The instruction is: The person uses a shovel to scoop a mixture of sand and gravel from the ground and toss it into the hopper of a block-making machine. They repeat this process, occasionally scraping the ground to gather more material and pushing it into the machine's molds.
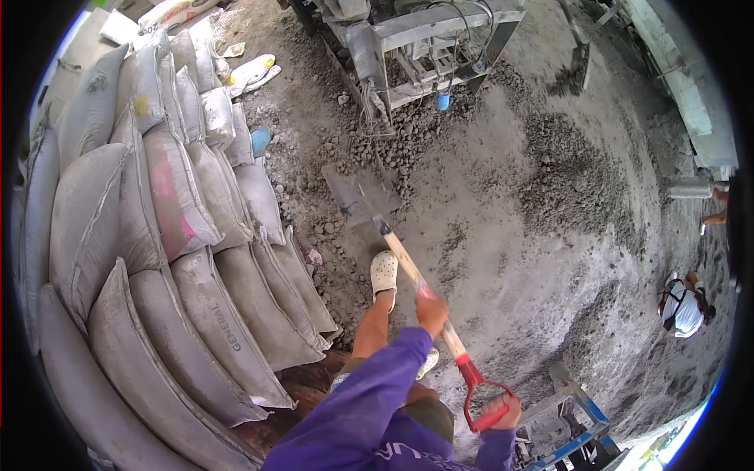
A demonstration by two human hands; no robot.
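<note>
I hold a shovel with a wooden shaft (404,263) and a flat grey blade (357,192) that rests on the gravelly ground ahead of me. My left hand (431,312) grips the middle of the shaft. My right hand (503,410) is closed around the red D-shaped handle (481,396) at the near end. Both arms wear purple sleeves. My foot in a white clog (384,271) stands just left of the shaft, behind the blade.
Stacked grey cement sacks (157,235) fill the left side. A grey metal machine (416,47) stands at the top, with loose gravel (565,173) to the right. Another person (683,306) crouches at the far right. A blue metal frame (573,424) lies near my right hand.
</note>
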